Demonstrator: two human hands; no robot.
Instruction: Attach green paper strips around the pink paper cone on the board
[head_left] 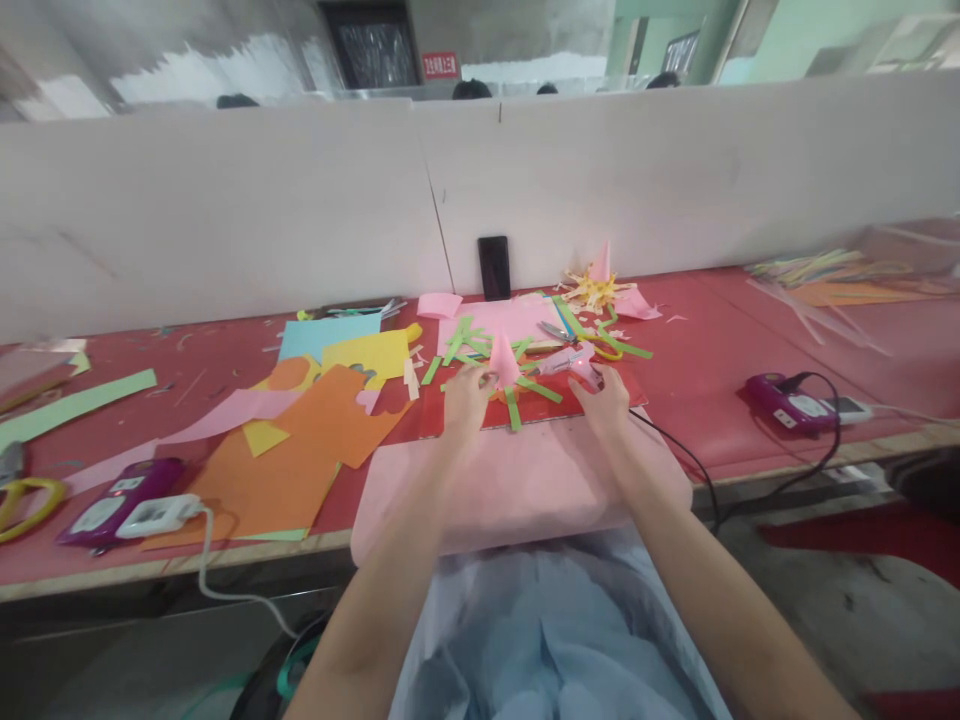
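In front of me a pink paper cone [503, 362] stands point up, with green paper strips [513, 410] spreading out round its base. My left hand [466, 398] grips the cone's base at its left side. A pink hot glue gun [564, 360] is in my right hand [607, 402], its nozzle pointing left toward the cone's base. Beneath both lies a red board [433, 412]. Just behind the glue gun are scissors [609, 348] with yellow handles, among loose green strips and a pink sheet [480, 318].
A second pink cone with a yellow fringe [595, 288] stands at the back right. A black phone [493, 268] leans on the white partition [300, 200]. Orange paper [277, 470] and other coloured sheets lie left. Purple devices [127, 500] with cables sit at both sides.
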